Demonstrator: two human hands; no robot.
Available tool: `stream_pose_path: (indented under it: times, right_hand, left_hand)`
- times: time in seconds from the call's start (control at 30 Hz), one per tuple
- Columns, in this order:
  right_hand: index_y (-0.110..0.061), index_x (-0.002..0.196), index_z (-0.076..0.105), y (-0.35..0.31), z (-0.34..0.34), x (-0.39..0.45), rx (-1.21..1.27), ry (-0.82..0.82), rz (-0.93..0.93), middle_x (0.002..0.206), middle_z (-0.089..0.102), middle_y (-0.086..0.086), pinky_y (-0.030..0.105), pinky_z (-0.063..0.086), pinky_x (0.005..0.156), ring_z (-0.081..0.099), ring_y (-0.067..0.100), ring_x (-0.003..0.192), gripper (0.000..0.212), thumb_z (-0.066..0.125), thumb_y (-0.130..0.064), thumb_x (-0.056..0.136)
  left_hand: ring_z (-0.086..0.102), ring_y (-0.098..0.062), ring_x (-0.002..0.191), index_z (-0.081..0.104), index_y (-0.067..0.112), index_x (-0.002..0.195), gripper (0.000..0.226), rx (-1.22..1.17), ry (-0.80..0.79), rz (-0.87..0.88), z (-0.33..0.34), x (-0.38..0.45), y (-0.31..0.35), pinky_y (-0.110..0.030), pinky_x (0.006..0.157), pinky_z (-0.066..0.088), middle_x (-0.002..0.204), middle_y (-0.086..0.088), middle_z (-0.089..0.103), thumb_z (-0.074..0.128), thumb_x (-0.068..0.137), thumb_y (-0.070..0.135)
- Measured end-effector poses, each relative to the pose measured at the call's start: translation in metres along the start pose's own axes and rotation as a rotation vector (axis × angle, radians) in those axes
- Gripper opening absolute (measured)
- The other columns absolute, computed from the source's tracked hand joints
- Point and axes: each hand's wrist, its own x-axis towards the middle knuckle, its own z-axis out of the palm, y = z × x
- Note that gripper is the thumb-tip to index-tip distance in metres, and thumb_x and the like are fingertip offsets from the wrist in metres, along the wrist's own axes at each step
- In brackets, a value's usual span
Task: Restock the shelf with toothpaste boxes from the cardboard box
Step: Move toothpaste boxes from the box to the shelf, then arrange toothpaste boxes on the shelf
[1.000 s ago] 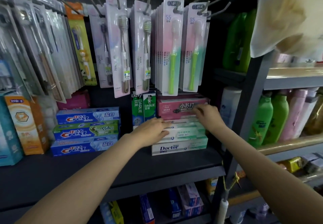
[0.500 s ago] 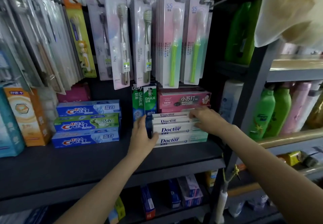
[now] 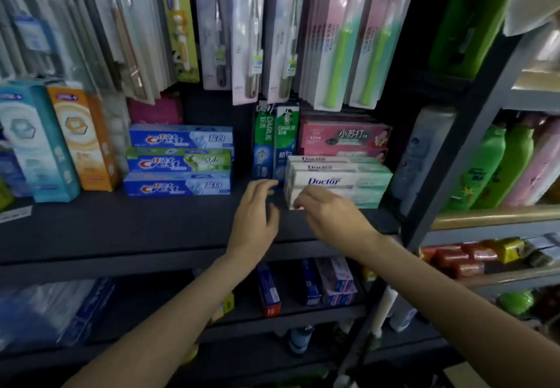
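A stack of white-and-green Doctor toothpaste boxes [image 3: 339, 177] lies on the dark shelf [image 3: 121, 230], below pink toothpaste boxes [image 3: 342, 137] and right of two upright green Darlie boxes [image 3: 274, 142]. My left hand [image 3: 257, 212] hovers just left of the stack's end, fingers relaxed and spread, holding nothing. My right hand [image 3: 327, 210] is in front of the stack's lower left corner; its loosely curled fingers are against the lowest box and hide part of it. The cardboard box is out of view.
Three Crest boxes [image 3: 178, 161] are stacked to the left, with upright teal and orange boxes [image 3: 60, 142] beyond. Toothbrush packs [image 3: 339, 39] hang low over the shelf. A metal upright [image 3: 448, 169] stands at the right, with green bottles [image 3: 497, 169] past it. Lower shelves hold more boxes.
Both hands have drawn back from the Doctor stack toward the shelf's front edge. The left hand let go of the stack's left end. The view has moved closer and lower.
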Motion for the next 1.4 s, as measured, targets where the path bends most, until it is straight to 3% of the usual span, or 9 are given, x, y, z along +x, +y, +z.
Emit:
stream_pose_path:
  times: [0.23,0.43,0.6,0.73,0.83,1.03,1.13,1.3,1.4]
  right_hand:
    - [-0.010,0.081,0.063,-0.131,0.097,-0.029,0.263,-0.214,-0.297,0.073,0.063,0.003,0.025,0.042,0.040,0.061,0.021,0.057,0.011,0.059,-0.006,0.071]
    - [-0.012,0.125,0.051,-0.214,0.232,-0.119,0.367,-1.050,-0.103,0.124,0.054,0.010,0.038,0.045,0.086,0.053,0.029,0.112,0.031,0.043,-0.013,0.095]
    - [-0.001,0.112,0.055,-0.260,0.358,-0.220,0.383,-1.462,0.071,0.100,0.053,0.016,0.032,0.041,0.072,0.058,0.029,0.091,0.023,0.046,-0.012,0.094]
    - [-0.005,0.122,0.055,-0.287,0.460,-0.279,0.215,-1.330,0.172,0.127,0.053,0.019,0.040,0.052,0.086,0.056,0.036,0.111,0.041,0.059,-0.013,0.082]
    - [-0.003,0.094,0.071,-0.297,0.514,-0.279,0.018,-1.155,0.139,0.097,0.069,0.013,0.025,0.051,0.045,0.068,0.027,0.070,0.055,0.082,-0.008,0.040]
    - [-0.017,0.080,0.077,-0.295,0.588,-0.274,-0.215,-1.004,0.087,0.065,0.068,-0.001,0.015,0.034,0.031,0.051,0.011,0.029,0.032,0.051,-0.021,0.062]
    - [-0.013,0.103,0.068,-0.300,0.549,-0.250,-0.213,-1.083,0.141,0.088,0.069,0.007,0.023,0.047,0.045,0.066,0.023,0.050,0.038,0.073,-0.019,0.066]
    - [-0.013,0.137,0.034,-0.318,0.432,-0.199,0.084,-1.117,-0.070,0.133,0.046,0.011,0.037,0.049,0.078,0.059,0.032,0.108,0.047,0.048,-0.026,0.093]
    - [-0.017,0.138,0.035,-0.327,0.346,-0.154,0.174,-1.093,-0.095,0.133,0.048,0.007,0.034,0.046,0.080,0.055,0.028,0.113,0.055,0.053,-0.038,0.090]
  left_hand:
    - [0.047,-0.011,0.095,0.053,0.007,0.111,0.029,0.267,-0.254,-0.109,-0.065,-0.166,-0.074,-0.021,0.089,0.033,0.108,-0.009,0.054,0.046,0.084,0.012]
    - [0.059,-0.024,0.101,0.052,0.012,0.118,0.036,0.437,-0.618,-0.454,-0.085,-0.330,-0.161,-0.027,0.080,0.048,0.117,-0.006,0.050,0.050,0.082,0.012]
    - [0.042,-0.020,0.123,0.040,0.015,0.131,0.040,0.423,-0.911,-0.764,-0.075,-0.447,-0.226,-0.030,0.100,0.039,0.135,-0.005,0.038,0.047,0.092,0.015]
    - [0.043,-0.020,0.122,0.038,0.014,0.131,0.041,0.446,-0.973,-0.867,-0.052,-0.501,-0.284,-0.031,0.098,0.043,0.133,-0.006,0.038,0.049,0.091,0.016]
    - [0.044,-0.021,0.121,0.038,0.015,0.131,0.043,0.409,-0.925,-0.892,-0.028,-0.514,-0.323,-0.032,0.095,0.045,0.134,-0.006,0.037,0.051,0.090,0.014]
    - [0.044,-0.025,0.122,0.040,0.014,0.131,0.043,0.330,-0.818,-0.896,0.016,-0.536,-0.363,-0.033,0.089,0.049,0.138,-0.008,0.033,0.050,0.090,0.010]
    - [0.048,-0.027,0.117,0.037,0.011,0.134,0.048,0.202,-0.717,-1.009,0.022,-0.535,-0.349,-0.033,0.089,0.045,0.135,-0.011,0.035,0.055,0.089,0.014]
    - [0.045,-0.023,0.121,0.029,0.006,0.139,0.079,-0.081,-0.490,-1.238,-0.020,-0.460,-0.294,-0.028,0.095,0.039,0.133,-0.011,0.043,0.074,0.076,0.025]
    - [0.054,-0.013,0.089,0.051,0.001,0.120,0.047,-0.272,-0.540,-1.293,-0.079,-0.391,-0.252,-0.017,0.062,0.050,0.095,-0.002,0.052,0.071,0.079,0.014]
